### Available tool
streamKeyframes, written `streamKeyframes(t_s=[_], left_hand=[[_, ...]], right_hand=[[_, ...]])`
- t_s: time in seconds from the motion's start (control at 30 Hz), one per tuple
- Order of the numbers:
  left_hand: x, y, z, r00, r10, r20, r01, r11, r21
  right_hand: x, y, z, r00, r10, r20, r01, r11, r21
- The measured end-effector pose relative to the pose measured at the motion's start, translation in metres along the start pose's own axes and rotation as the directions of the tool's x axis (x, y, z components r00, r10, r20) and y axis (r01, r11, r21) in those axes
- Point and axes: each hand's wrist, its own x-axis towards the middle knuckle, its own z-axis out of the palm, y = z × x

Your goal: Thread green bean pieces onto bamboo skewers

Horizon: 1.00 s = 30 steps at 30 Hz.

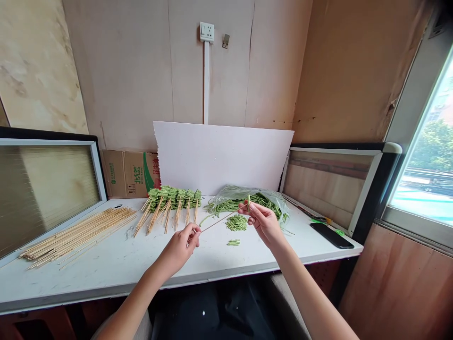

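Note:
My left hand (189,237) is closed around the lower end of a thin bamboo skewer (221,220), which slants up to the right. At its far end, my right hand (264,221) pinches a short piece of green bean (248,203) against the skewer; whether the tip has gone through it I cannot tell. Below my right hand lies a small heap of cut bean pieces (236,223), with a few more pieces (233,242) nearer the front edge. Behind it, long green beans (226,203) spill from a clear plastic bag (240,190).
Left of centre, filled skewers of green beans (173,197) are stacked with their sticks toward me. Many bare bamboo skewers (85,231) lie at the left of the white table (141,264). A black phone (331,235) and scissors (318,218) lie at the right. A cardboard box (123,174) stands behind.

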Motion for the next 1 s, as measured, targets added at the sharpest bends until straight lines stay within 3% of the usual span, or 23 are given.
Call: streamKeyframes(t_s=[0.53,1.0], left_hand=[[0.003,-0.009,-0.005,1.0,0.008,-0.027,-0.008,1.0,0.003],[0.0,-0.003,-0.012,0.998,0.035,-0.047,-0.033,0.998,0.063]], right_hand=[[0.003,0.005,-0.005,1.0,-0.005,0.007,0.004,1.0,0.016],[0.008,0.007,-0.016,0.997,-0.078,0.029,0.081,0.992,-0.097]])
